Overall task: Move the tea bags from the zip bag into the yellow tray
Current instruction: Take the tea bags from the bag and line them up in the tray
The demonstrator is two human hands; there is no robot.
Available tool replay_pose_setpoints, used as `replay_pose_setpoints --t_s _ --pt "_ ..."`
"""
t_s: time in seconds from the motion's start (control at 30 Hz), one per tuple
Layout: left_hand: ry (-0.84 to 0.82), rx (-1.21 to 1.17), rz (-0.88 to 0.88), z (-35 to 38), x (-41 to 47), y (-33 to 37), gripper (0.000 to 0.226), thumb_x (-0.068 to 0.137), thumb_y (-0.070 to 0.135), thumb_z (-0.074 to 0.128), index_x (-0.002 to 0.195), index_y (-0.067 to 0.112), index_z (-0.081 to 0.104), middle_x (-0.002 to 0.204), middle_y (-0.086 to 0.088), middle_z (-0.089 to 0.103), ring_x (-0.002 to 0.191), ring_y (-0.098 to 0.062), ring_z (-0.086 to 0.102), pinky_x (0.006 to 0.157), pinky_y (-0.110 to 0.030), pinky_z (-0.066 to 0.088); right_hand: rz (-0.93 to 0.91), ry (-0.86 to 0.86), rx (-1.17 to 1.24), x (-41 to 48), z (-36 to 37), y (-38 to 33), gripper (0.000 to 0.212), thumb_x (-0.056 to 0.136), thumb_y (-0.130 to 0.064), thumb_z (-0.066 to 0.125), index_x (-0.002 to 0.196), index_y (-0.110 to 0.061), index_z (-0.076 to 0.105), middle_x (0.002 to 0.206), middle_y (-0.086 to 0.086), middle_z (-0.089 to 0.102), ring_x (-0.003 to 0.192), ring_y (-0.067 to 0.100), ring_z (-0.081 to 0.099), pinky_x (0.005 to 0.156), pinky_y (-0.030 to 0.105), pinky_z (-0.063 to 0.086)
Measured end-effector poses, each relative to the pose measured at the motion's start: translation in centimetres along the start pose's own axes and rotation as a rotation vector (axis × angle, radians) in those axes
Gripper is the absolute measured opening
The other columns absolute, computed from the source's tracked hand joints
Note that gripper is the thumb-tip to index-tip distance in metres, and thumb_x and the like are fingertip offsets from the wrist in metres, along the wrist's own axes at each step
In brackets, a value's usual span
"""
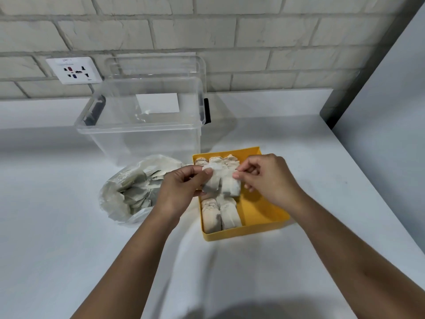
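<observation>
The yellow tray (pixel 259 210) sits on the white counter, with several tea bags (pixel 220 217) lined up along its left side. An open clear zip bag (pixel 124 192) full of tea bags lies just left of the tray. Both hands hover over the tray's left half. My left hand (pixel 181 189) pinches a pale tea bag (pixel 212 180) by its upper corner. My right hand (pixel 269 178) pinches a second tea bag (pixel 231 185) right beside it. The two bags touch each other.
A clear plastic storage box (pixel 140 125) with a black latch stands behind the zip bag and tray. A wall socket (pixel 74 70) is on the brick wall at the left. The counter's right edge runs diagonally past the tray.
</observation>
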State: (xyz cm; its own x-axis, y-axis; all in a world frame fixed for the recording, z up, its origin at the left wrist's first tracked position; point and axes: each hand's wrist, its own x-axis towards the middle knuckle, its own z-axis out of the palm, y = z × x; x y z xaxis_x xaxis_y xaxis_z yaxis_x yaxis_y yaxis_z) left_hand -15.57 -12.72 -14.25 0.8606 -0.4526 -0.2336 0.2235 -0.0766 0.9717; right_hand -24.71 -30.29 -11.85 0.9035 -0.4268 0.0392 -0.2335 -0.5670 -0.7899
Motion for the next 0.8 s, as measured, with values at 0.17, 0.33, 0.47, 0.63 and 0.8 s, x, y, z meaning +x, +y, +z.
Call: replay_pose_setpoints --t_s 0.17,0.33,0.47,0.63,0.8 --pt "0.022 0.044 0.012 -1.0 0.1 -0.3 0.011 0.090 0.020 0.072 0.093 0.010 0.076 0.084 -0.004 0.076 0.075 -0.011 0.070 0.063 -0.019 0.055 0.085 -0.222 -0.303 0.5 -0.8 1.8 0.012 0.083 -0.015 0.075 0.074 -0.019 0.069 0.061 -0.009 0.066 0.052 0.004 0.065 0.064 0.025 0.057" --pt "0.008 0.055 0.012 -1.0 -0.1 -0.3 0.010 0.090 0.019 0.071 0.092 0.010 0.075 0.082 -0.004 0.076 0.074 -0.010 0.070 0.063 -0.018 0.054 0.079 -0.123 -0.376 2.7 1.3 3.0 0.014 0.088 -0.010 0.067 0.076 -0.017 0.067 0.067 -0.009 0.063 0.070 0.014 0.067 0.073 0.031 0.056" --pt "0.005 0.064 0.013 -1.2 -0.3 -0.4 0.007 0.089 0.018 0.072 0.089 0.012 0.075 0.081 -0.005 0.077 0.073 -0.009 0.070 0.063 -0.018 0.055 0.062 -0.024 -0.473 4.0 2.7 3.9 0.004 0.091 -0.015 0.064 0.087 -0.015 0.066 0.091 0.005 0.069 0.087 0.024 0.063 0.073 0.030 0.050" --pt "0.012 0.075 0.009 -1.5 0.0 -0.8 0.006 0.088 0.017 0.073 0.088 0.011 0.073 0.082 -0.006 0.076 0.075 -0.011 0.070 0.066 -0.021 0.057 0.082 0.025 -0.456 5.0 3.6 4.9 0.003 0.093 -0.014 0.061 0.093 -0.012 0.064 0.095 0.009 0.069 0.089 0.027 0.063 0.068 0.028 0.043" --pt "0.012 0.090 0.009 -1.5 0.2 -1.1 0.004 0.088 0.018 0.073 0.089 0.014 0.075 0.084 -0.010 0.076 0.077 -0.015 0.067 0.067 -0.021 0.057 0.062 -0.029 -0.440 5.1 3.4 4.8 0.020 0.092 -0.026 0.063 0.105 -0.011 0.062 0.101 0.009 0.068 0.094 0.025 0.063 0.076 0.031 0.048"
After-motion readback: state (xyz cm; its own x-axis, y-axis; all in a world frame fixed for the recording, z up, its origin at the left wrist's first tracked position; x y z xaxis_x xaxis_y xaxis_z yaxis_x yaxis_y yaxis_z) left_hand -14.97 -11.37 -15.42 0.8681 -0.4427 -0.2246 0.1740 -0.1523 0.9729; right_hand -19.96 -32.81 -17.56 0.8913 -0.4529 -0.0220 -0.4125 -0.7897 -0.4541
